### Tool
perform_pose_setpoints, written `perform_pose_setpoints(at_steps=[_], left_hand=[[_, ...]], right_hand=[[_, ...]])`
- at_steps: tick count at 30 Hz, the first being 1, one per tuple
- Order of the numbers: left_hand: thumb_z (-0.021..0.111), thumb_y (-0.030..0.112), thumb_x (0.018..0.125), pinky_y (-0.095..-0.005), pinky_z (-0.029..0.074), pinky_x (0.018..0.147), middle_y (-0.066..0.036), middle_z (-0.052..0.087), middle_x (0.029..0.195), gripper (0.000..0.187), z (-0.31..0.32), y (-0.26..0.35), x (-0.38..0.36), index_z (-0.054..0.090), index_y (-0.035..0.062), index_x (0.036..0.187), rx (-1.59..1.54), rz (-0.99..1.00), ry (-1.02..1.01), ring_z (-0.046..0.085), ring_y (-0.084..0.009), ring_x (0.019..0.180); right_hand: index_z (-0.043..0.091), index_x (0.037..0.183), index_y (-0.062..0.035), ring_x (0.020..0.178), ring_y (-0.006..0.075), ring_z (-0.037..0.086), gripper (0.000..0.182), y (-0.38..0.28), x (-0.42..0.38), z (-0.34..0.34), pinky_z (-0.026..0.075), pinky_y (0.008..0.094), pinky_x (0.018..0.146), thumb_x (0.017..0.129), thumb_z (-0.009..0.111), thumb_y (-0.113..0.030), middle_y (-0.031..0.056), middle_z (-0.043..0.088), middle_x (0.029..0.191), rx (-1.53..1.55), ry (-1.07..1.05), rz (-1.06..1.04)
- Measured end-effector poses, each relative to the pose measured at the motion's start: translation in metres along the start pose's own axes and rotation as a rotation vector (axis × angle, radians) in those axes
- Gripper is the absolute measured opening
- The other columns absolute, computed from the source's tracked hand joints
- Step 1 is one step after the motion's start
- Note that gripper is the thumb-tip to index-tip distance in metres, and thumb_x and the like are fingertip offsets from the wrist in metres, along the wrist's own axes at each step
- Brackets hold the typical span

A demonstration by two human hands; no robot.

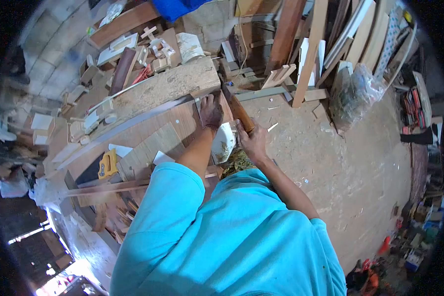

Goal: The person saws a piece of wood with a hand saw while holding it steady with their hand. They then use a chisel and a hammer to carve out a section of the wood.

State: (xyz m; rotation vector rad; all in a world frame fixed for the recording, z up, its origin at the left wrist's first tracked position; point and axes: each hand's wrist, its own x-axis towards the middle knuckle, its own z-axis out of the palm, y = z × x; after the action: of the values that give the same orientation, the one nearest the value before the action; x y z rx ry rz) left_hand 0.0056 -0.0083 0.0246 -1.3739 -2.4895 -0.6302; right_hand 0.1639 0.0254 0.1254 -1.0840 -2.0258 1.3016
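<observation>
My left hand [212, 112] rests at the right end of the workbench, its fingers curled over a small piece of wood [226, 111] that shows on both sides of it. My right hand [252, 142] is closed round the wooden handle [240, 111] of a tool. The tool's narrow dark head points away from me, just right of the wood; its exact kind is hard to make out. Below my left hand lies a white piece with brown stains [224, 143]. A handsaw with a yellow handle [108, 165] lies on the bench to the left.
A thick rough plank [167, 85] runs along the bench's far side, with wood offcuts [121, 71] piled behind it. Long boards [311, 54] lean at the back right beside a filled plastic bag [357, 96]. Scraps dot the concrete floor [340, 182]. Clutter lines the right edge.
</observation>
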Motion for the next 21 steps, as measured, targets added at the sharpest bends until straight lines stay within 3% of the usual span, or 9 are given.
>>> perform_pose_setpoints(at_steps=[3,7,9,12,13,15,17,19,21], left_hand=[[0.053,0.020,0.074,-0.0422,0.037,0.088,-0.010,0.046,0.102,0.028,0.012,-0.004,-0.003,0.055,0.0055,0.098,0.113,-0.003,-0.025,0.043,-0.0290,0.102],[0.049,0.026,0.078,-0.0435,0.035,0.088,-0.009,0.047,0.107,0.032,0.015,-0.009,-0.007,0.054,0.0080,0.104,0.167,-0.044,-0.116,0.042,-0.0249,0.108],[0.048,0.027,0.079,-0.0437,0.035,0.087,-0.008,0.048,0.108,0.032,0.018,-0.013,-0.005,0.054,0.0087,0.106,0.156,-0.044,-0.127,0.042,-0.0239,0.109],[0.046,0.028,0.081,-0.0439,0.035,0.088,-0.008,0.048,0.111,0.034,0.052,-0.035,-0.011,0.052,0.0093,0.108,0.202,0.008,-0.018,0.042,-0.0242,0.109],[0.046,0.028,0.081,-0.0435,0.035,0.088,-0.008,0.048,0.113,0.034,0.085,-0.055,-0.013,0.052,0.0096,0.108,-0.213,-0.034,0.085,0.042,-0.0242,0.110],[0.046,0.028,0.081,-0.0432,0.034,0.089,-0.008,0.048,0.114,0.034,0.085,-0.054,-0.022,0.052,0.0098,0.109,-0.628,-0.125,0.154,0.042,-0.0242,0.110],[0.044,0.027,0.082,-0.0430,0.034,0.090,-0.010,0.047,0.115,0.033,0.018,-0.015,-0.007,0.051,0.0087,0.109,0.216,-0.067,-0.258,0.041,-0.0257,0.111],[0.044,0.025,0.083,-0.0434,0.035,0.090,-0.011,0.047,0.113,0.032,0.029,-0.020,-0.009,0.052,0.0080,0.108,0.136,-0.041,-0.188,0.042,-0.0271,0.109],[0.044,0.024,0.083,-0.0439,0.036,0.089,-0.012,0.048,0.111,0.030,0.031,-0.021,-0.008,0.052,0.0073,0.107,0.061,-0.030,-0.099,0.043,-0.0284,0.108]], right_hand=[[0.060,0.086,0.0017,0.048,0.0130,0.047,0.025,0.017,0.000,0.003,0.040,0.0316,0.046,0.083,0.062,-0.023,0.0122,0.054,0.055,-0.030,0.024,-0.102],[0.059,0.087,0.0016,0.048,0.0131,0.048,0.025,0.016,0.001,0.001,0.040,0.0316,0.046,0.083,0.061,-0.023,0.0130,0.053,0.056,-0.031,0.024,-0.050],[0.059,0.082,0.0031,0.054,0.0397,0.055,0.029,0.016,0.007,0.002,0.043,0.0420,0.052,0.079,0.061,-0.025,0.0251,0.055,0.062,0.008,0.018,-0.053],[0.059,0.082,0.0025,0.052,0.0384,0.055,0.028,0.017,0.011,0.005,0.044,0.0414,0.052,0.078,0.062,-0.025,0.0246,0.055,0.061,0.027,0.076,-0.062],[0.059,0.082,0.0025,0.052,0.0384,0.055,0.028,0.015,0.014,0.003,0.044,0.0414,0.052,0.078,0.062,-0.025,0.0246,0.055,0.061,0.021,0.067,-0.056],[0.058,0.085,0.0035,0.051,0.0146,0.046,0.031,0.011,0.010,-0.002,0.040,0.0338,0.049,0.082,0.062,-0.027,0.0140,0.050,0.056,0.008,0.034,-0.018],[0.058,0.084,0.0033,0.052,0.0142,0.046,0.031,0.011,0.001,-0.004,0.040,0.0334,0.050,0.082,0.062,-0.027,0.0137,0.050,0.056,0.019,-0.026,0.029],[0.058,0.083,0.0032,0.053,0.0139,0.045,0.031,0.013,0.010,-0.007,0.040,0.0330,0.050,0.082,0.062,-0.027,0.0134,0.049,0.056,0.039,-0.027,0.018],[0.057,0.089,0.0023,0.057,0.0356,0.057,0.032,0.014,0.012,-0.011,0.044,0.0404,0.054,0.078,0.063,-0.027,0.0218,0.055,0.062,-0.023,-0.117,0.099]])
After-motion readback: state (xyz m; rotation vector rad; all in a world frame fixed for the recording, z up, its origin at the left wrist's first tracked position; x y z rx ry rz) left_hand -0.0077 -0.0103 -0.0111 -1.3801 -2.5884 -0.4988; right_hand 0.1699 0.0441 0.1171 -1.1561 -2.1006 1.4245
